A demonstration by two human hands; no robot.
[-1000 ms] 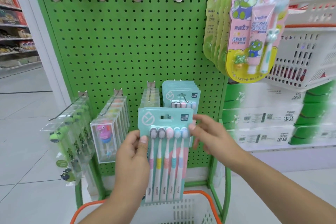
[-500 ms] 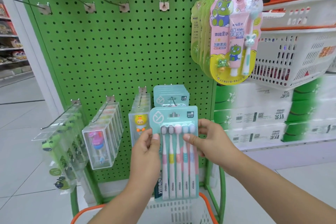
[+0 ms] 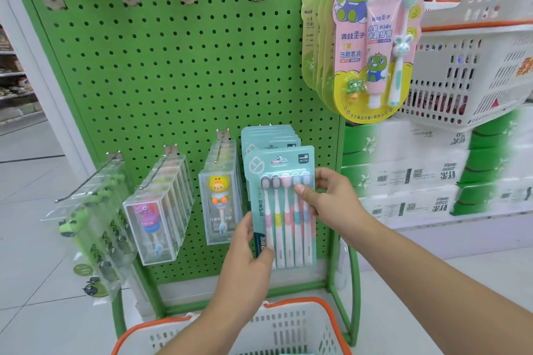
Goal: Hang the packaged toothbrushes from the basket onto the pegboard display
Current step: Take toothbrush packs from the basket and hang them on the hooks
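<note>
Right hand (image 3: 331, 199) pinches the teal toothbrush pack (image 3: 281, 204) at its upper right edge, left hand (image 3: 248, 251) grips the lower left; pack upright, its hang slot right at the peg (image 3: 278, 158) tip, above the basket (image 3: 288, 328)

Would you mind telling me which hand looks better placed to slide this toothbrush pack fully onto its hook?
Probably the right hand: it grips the toothbrush pack near the top, close to the hook in the hang hole. The left hand holds the lower edge, farther away.
</note>
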